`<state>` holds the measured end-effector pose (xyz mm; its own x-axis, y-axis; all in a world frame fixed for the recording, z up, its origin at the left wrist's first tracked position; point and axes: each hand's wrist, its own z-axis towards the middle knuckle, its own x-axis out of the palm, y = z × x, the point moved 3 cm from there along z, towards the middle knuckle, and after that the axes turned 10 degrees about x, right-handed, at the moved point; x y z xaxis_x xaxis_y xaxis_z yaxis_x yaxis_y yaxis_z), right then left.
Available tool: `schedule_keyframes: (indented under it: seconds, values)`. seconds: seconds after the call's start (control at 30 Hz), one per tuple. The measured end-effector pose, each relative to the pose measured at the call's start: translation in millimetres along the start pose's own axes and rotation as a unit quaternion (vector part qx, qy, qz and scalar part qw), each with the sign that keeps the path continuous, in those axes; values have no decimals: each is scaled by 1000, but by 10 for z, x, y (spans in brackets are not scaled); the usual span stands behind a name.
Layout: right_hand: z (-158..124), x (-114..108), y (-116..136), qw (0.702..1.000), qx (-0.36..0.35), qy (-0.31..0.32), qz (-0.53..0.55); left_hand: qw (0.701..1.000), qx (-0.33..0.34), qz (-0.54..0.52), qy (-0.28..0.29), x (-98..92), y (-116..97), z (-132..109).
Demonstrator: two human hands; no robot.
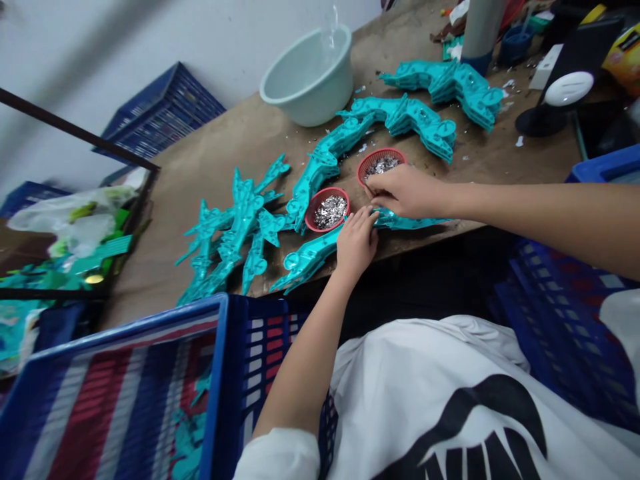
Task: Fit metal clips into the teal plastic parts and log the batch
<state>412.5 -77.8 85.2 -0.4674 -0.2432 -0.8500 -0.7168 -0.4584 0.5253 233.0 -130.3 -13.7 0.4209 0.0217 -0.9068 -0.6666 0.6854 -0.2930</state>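
Note:
My left hand (356,243) lies over a row of overlapping teal plastic parts (313,255) along the table's front edge, fingers stretched out and resting on top. My right hand (407,190) is closed in a pinch just above the same row, close to the left fingertips. Whatever sits between its fingers is hidden or too small to name. Two red baskets of small shiny metal pieces stand beyond the hands: the left basket (309,220) near my left fingers, the right basket (361,175) partly behind my right hand.
More teal parts form a curved row (325,152), a far stack (445,83) and a left pile (235,223). A pale basin (307,83) stands at the back. A lined blue crate (223,360) sits at the front left. A phone stand (540,120) is at right.

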Motion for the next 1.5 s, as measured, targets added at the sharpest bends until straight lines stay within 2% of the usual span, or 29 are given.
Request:
schedule_keyframes:
  seconds: [0.37,0.43,0.5,0.6,0.7,0.73,0.8,0.87,0.97,1.07,1.27,1.5]
  values:
    - [-68,53,85,999,7,15,-42,1000,-18,-7,2,-16,-5,23]
    - [-57,28,85,999,-1,26,-48,1000,-19,-10,0,-25,-11,30]
    - [-22,-57,25,998,-1,10,-62,999,-30,-21,-7,-40,-14,31]
    - [51,-205,-205,989,56,-9,-138,994,-68,-80,-13,-68,9,22]
    - [80,-214,-455,951,165,74,-251,986,-84,-144,-17,-119,59,24]
    - [75,-193,-482,941,181,91,-269,985,-84,-151,-20,-143,79,31]
    - [54,-129,-414,949,160,88,-258,986,-88,-137,-21,-191,122,55]
    - [14,-41,-251,967,98,85,-219,990,-96,-106,-3,-225,158,90]
    - [-70,113,-62,960,48,161,-223,991,-103,-75,32,-262,194,165]
    - [-116,198,-23,942,48,206,-262,991,-98,-66,56,-304,212,265]
    - [-113,205,-23,941,55,197,-271,991,-68,-37,107,-327,151,436]
    - [-136,196,28,939,61,205,-269,987,-29,-63,142,-345,162,450]
